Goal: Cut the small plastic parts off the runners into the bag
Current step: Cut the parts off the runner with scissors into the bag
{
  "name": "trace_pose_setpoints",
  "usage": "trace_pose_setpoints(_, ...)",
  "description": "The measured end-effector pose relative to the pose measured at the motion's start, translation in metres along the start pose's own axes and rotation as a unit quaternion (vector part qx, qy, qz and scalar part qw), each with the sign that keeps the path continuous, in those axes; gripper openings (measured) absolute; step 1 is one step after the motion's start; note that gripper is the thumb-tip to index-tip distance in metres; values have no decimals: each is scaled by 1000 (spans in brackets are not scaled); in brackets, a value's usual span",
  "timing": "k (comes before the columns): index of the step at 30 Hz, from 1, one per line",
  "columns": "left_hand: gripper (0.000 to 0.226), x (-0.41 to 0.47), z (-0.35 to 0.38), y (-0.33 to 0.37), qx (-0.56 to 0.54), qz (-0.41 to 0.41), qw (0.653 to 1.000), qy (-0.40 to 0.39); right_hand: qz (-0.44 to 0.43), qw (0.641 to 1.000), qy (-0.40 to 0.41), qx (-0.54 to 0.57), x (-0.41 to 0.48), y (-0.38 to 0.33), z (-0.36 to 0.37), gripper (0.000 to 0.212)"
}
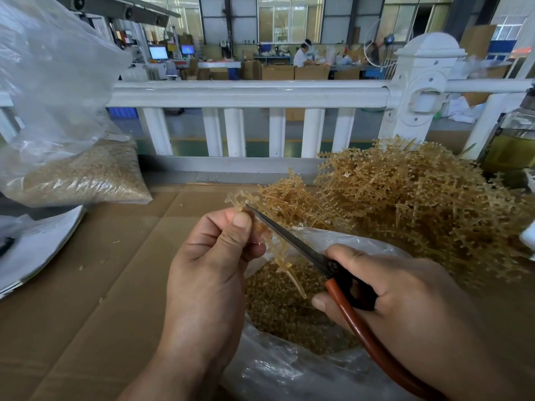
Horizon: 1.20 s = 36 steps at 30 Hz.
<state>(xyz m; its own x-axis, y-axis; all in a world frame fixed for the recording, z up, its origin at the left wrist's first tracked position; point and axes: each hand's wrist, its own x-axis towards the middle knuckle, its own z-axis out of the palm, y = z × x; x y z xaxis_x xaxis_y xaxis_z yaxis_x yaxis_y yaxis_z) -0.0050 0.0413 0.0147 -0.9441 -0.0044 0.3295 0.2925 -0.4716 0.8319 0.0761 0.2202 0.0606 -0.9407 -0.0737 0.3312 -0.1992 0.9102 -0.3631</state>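
- Here, at centre frame, the left hand (208, 256) pinches a tan runner (283, 264) between thumb and fingers, its grip tight round the upper end, apparently so the branches stand clear for the blade.
- The right hand (390, 287), lower right, has its grip curled through the handles of the scissors (289, 237). The blades are nearly together, with the tip at the runner's top beside the left thumb.
- Both hands work directly over the open clear bag (278, 371) at bottom centre, evidently so pieces drop straight in; cut parts (275, 311) lie heaped inside.
- A pile of uncut runners (419, 195) lies at right on the cardboard-covered table (101, 285), within reach. A second bag (78, 178), part filled, sits at upper left.
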Motion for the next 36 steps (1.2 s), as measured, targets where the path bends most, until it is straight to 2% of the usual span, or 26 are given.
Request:
trace_pose_setpoints(9,4,1,-1,1,23,20,999,9,23,996,-82,9,0,-1,-2,58)
trace_pose_setpoints(12,3,1,-2,2,43,34,998,14,20,997,-73,9,0,0,-3,58)
trace_pose_setpoints(17,14,1,-3,4,45,40,998,9,8,999,-50,6,-1,4,-2,52)
trace_pose_setpoints(25,18,2,-3,3,47,39,998,0,25,998,-56,24,-1,-2,-4,54)
trace_pose_setpoints(36,13,-1,1,1,10,18,998,-64,37,996,-70,29,-1,-2,-2,60)
